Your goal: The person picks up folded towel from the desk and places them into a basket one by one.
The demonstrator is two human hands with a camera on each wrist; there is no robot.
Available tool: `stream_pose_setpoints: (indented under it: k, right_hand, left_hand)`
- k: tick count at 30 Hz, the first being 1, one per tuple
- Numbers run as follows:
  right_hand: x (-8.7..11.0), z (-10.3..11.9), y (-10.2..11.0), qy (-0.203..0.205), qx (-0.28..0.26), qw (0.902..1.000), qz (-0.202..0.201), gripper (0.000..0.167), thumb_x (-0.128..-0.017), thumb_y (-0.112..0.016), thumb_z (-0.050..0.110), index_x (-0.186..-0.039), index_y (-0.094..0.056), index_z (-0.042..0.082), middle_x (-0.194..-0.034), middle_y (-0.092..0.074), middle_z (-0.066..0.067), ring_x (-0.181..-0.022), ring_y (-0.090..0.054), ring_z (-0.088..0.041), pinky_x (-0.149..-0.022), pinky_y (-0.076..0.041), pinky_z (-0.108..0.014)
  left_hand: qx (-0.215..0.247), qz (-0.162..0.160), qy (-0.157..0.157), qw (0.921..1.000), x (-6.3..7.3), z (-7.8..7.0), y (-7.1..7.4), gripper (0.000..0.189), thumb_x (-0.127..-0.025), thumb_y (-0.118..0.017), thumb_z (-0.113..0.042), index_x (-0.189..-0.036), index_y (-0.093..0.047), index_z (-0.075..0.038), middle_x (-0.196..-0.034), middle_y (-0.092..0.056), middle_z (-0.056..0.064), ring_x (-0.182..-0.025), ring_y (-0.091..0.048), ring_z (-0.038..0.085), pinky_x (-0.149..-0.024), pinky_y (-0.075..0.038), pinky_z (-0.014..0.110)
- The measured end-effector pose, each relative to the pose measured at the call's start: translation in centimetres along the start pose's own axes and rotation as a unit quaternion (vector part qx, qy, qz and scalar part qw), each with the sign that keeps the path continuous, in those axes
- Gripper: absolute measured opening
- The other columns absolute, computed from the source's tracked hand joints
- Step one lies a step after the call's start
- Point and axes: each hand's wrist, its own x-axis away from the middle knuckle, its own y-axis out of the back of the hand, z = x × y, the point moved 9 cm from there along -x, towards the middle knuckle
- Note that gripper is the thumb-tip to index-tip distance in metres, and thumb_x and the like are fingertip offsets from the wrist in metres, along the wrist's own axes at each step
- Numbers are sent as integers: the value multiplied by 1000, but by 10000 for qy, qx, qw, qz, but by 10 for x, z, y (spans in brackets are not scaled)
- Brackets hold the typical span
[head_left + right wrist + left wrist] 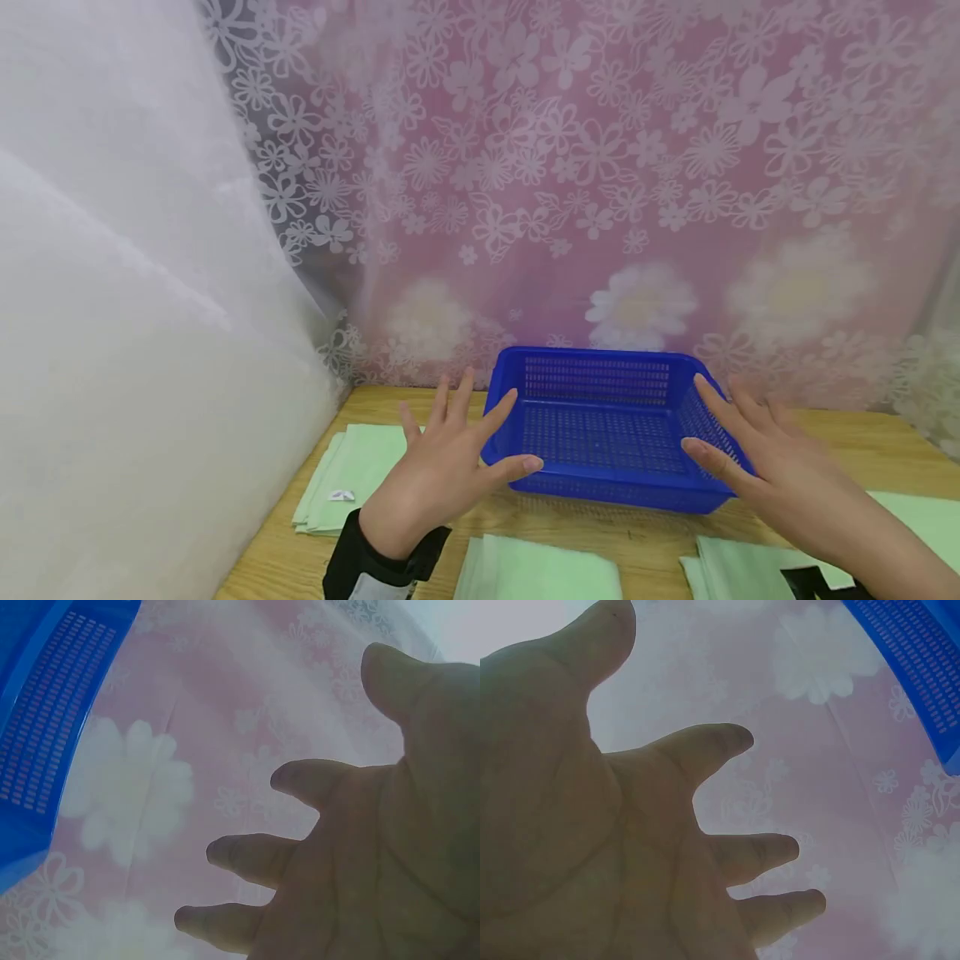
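Observation:
A blue plastic basket [600, 492] with perforated walls stands on the wooden table near the back, and nothing lies in it. My left hand [438, 471], fingers spread, is at the basket's left side and overlaps its near left corner in the head view. On the opposite side my right hand [787, 475] is also spread, its thumb and forefinger overlapping the right wall. Both palms appear bare in the wrist views, with the basket's perforated wall [922, 667] at the upper right of the left one and its wall [60, 712] at the left of the right one.
Folded pale green cloths lie around the basket: one at the left [367, 458] with a small white label, one at the front [540, 571], one at front right [738, 571] and another at far right [922, 521]. A floral curtain [525, 167] hangs behind the wooden table [270, 558].

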Motion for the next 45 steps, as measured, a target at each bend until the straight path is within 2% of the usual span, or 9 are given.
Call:
stream_pose_setpoints:
  k: [6,11,16,20,25,30,35,38,45]
  right_hand:
    - [-10,19,-9,90,-163,9998,105,78,-101,-46,57,-161,-2,34,-166,0,-22,-138,2,-68,-88,-17,-85]
    - [-25,46,-19,172,-453,9985,266,78,-100,-45,61,-161,-5,34,-165,-3,-24,-140,2,-65,-92,-12,-85]
    - [-37,93,-38,313,-870,9941,575,78,-97,-40,69,-161,-10,37,-166,-7,-20,-144,0,-59,-94,-8,-86]
    - [-46,138,-60,550,-1182,9876,870,75,-95,-38,73,-159,-12,43,-167,-7,-13,-148,0,-52,-99,-6,-84]
    - [-53,188,-82,890,-1415,9817,912,75,-92,-38,76,-157,-13,46,-167,-7,-4,-151,-2,-42,-105,-6,-80]
    - [-56,232,-96,1359,-1522,9746,919,78,-91,-35,78,-158,-19,42,-167,-10,-5,-151,-2,-42,-107,-9,-78]
    - [-62,256,-98,1536,-1506,9726,878,80,-91,-32,79,-159,-21,38,-167,-11,-6,-151,-3,-42,-111,-8,-74]
    - [-67,266,-103,1632,-1454,9720,859,78,-92,-30,78,-159,-22,38,-166,-16,-9,-150,-7,-45,-113,-10,-72]
    - [-82,282,-143,1750,-1377,9674,1202,74,-95,-32,73,-158,-25,36,-164,-24,-13,-149,-17,-47,-114,-21,-65]
  left_hand:
    - [-51,-58,64,9999,0,9,2,79,-87,-42,-79,-156,-23,-47,-168,4,7,-152,9,38,-110,12,72]
    - [42,-117,290,9995,-1,28,7,79,-87,-45,-79,-156,-25,-46,-168,4,6,-152,11,36,-108,10,76]
    - [-117,-148,481,9987,1,52,14,80,-88,-47,-77,-157,-27,-42,-168,3,9,-151,11,39,-103,8,81]
    - [-345,-290,610,9971,4,76,28,81,-89,-45,-77,-158,-26,-40,-167,0,14,-150,7,45,-100,6,84]
    - [-127,-336,812,9960,12,111,47,84,-90,-44,-77,-159,-24,-34,-166,7,19,-148,9,52,-97,6,85]
    - [58,-360,968,9946,24,142,63,84,-93,-46,-71,-161,-18,-31,-165,10,22,-147,11,54,-96,1,86]
    - [300,-383,905,9947,27,155,69,85,-95,-47,-69,-161,-6,-35,-165,14,21,-146,10,55,-97,-9,85]
    - [398,-290,916,9946,26,159,68,85,-96,-46,-68,-161,-4,-34,-165,15,21,-146,10,56,-97,-11,85]
    - [445,-31,954,9944,14,182,57,84,-98,-46,-64,-163,-8,-25,-162,9,30,-144,3,61,-99,-15,83]
